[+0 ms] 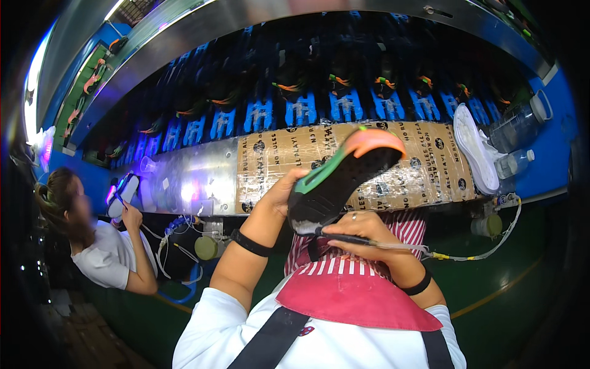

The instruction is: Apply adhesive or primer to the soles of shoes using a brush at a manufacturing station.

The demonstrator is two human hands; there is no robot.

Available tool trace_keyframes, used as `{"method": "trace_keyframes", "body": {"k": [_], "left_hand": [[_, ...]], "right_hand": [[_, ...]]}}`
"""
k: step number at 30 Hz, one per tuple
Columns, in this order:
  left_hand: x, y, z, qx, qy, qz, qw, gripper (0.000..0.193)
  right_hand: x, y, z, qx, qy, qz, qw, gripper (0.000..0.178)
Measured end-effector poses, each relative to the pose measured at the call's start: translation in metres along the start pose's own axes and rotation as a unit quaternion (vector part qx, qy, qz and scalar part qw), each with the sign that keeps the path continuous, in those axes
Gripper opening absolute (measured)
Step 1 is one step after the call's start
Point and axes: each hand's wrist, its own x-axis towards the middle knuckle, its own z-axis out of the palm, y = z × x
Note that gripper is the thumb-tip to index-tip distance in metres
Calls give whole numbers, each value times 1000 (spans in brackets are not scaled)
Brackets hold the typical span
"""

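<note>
A black shoe sole (353, 175) with a green and orange sidewall is tilted up in front of me, over the near edge of the bench. My left hand (286, 192) grips it by the left side near its lower end. In my right hand (364, 230) is a slim dark brush (347, 237), joined to a thin clear tube that trails right. Its tip meets the sole's lower end, where a whitish wet-looking patch (316, 220) shows. My fingers are closed round the brush handle.
Film-wrapped cardboard (270, 163) covers the bench beside a metal top (209, 172). Behind stand several blue racks (301, 111) bearing dark shoe parts. White soles (473, 150), a clear jug (516, 126) and a bottle (515, 163) stand right. A co-worker (104, 246) holds a sole at left.
</note>
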Motion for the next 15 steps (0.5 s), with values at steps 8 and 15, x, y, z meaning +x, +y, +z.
{"method": "trace_keyframes", "body": {"k": [8, 15], "left_hand": [[-2, 12, 30, 143, 55, -59, 986, 39], [5, 8, 13, 268, 114, -148, 945, 35]], "right_hand": [[1, 2, 1, 27, -57, 3, 998, 22], [-3, 8, 8, 23, -118, -12, 993, 21]]}}
